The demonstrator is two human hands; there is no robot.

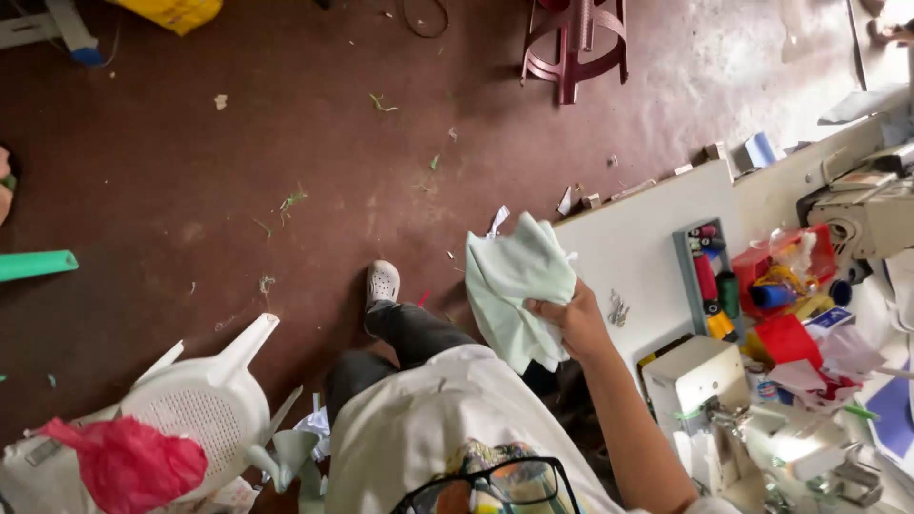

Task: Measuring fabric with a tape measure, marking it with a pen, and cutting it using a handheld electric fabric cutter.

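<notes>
My right hand [574, 322] grips a crumpled pale green cloth [515, 284] and holds it up beside the left edge of the white table [636, 240]. The cloth hangs over the floor, above my dark trouser leg and white shoe [383, 282]. A small bunch of metal keys or clips [618, 309] lies on the table just right of the hand. My left hand is out of view.
A grey tray of thread spools [710, 278], red containers [786, 338] and sewing machines [862, 214] crowd the table at the right. A white plastic chair [202, 405] with a pink cloth [129, 464] stands lower left. A maroon stool [576, 43] stands at the top on the littered brown floor.
</notes>
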